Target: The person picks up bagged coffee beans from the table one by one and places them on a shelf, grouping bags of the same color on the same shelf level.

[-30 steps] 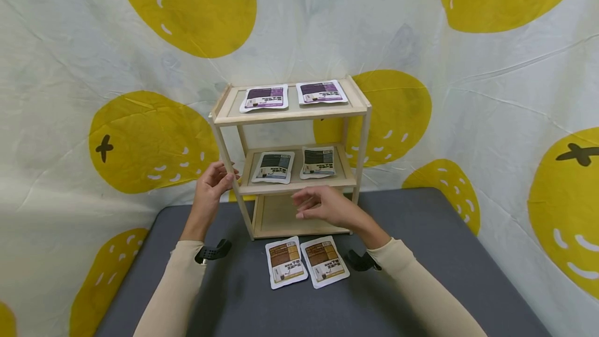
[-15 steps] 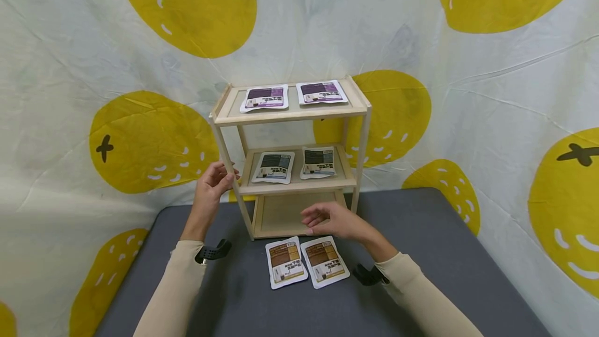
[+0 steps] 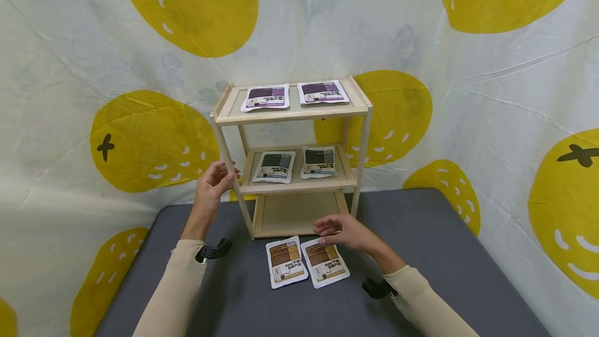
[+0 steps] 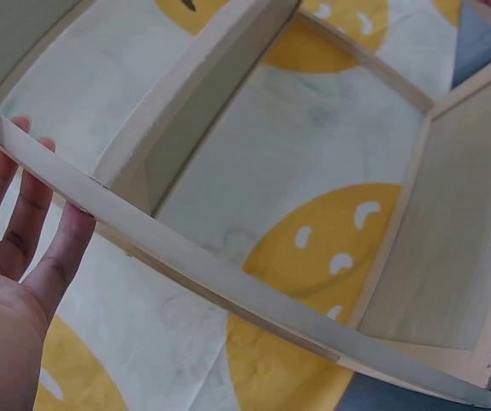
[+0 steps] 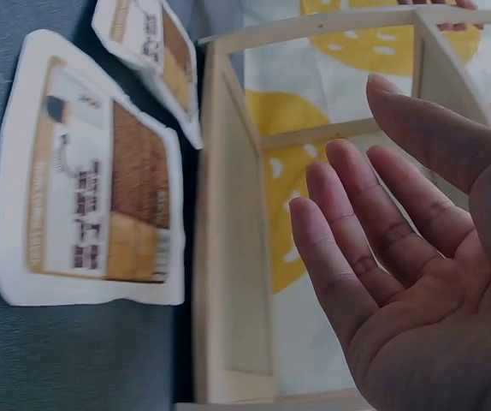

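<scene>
The left hand (image 3: 212, 191) holds the left front post of a small wooden shelf rack (image 3: 290, 116). In the left wrist view its thumb lies on one side of the post (image 4: 156, 210) and its fingers on the other. My right hand (image 3: 344, 233) hovers just over the far end of the right brown-labelled pouch (image 3: 327, 267), fingers relaxed and apart, holding nothing in the right wrist view. A second brown-labelled pouch (image 3: 286, 264) lies flat beside it, in front of the rack.
Two purple-labelled pouches, left (image 3: 267, 98) and right (image 3: 323, 92), lie on the top shelf. On the middle shelf are two dark-labelled pouches, left (image 3: 275, 166) and right (image 3: 319, 162). A bare bottom shelf (image 3: 290, 215) sits low above the dark grey table (image 3: 435, 254). Patterned cloth (image 3: 281, 20) hangs behind.
My right hand has come down and rightward from in front of the middle shelf to above the right brown pouch. The left hand, rack and pouches have stayed put.
</scene>
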Motion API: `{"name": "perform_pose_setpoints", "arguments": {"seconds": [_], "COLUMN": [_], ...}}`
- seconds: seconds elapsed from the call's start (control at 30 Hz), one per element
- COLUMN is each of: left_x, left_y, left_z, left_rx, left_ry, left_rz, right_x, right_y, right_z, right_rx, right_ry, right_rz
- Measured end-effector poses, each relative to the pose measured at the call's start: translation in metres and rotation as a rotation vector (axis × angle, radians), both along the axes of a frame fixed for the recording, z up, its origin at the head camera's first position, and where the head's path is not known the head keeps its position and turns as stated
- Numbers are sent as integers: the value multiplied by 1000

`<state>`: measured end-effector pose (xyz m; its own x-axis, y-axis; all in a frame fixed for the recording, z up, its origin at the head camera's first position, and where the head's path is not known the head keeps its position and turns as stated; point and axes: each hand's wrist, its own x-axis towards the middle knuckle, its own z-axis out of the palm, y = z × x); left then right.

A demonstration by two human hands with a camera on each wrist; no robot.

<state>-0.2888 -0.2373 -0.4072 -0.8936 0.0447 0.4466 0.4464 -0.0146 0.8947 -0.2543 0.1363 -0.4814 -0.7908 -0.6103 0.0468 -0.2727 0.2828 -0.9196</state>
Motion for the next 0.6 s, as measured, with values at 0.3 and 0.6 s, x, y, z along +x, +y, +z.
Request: {"name": "perform_pose_setpoints", "arguments": {"seconds": [0.3, 0.6], "left_x": [-1, 2], "left_y": [0, 1], "left_z": [-1, 1], "left_rx": [8, 11], "left_ry": [-1, 7], "left_rz": [-1, -4], "right_x": [-1, 4], "right_y": [9, 15], "right_z": [-31, -52], "right_rx": [-14, -23], "right_ry": [-18, -63], "right_rz": [-35, -113]}}
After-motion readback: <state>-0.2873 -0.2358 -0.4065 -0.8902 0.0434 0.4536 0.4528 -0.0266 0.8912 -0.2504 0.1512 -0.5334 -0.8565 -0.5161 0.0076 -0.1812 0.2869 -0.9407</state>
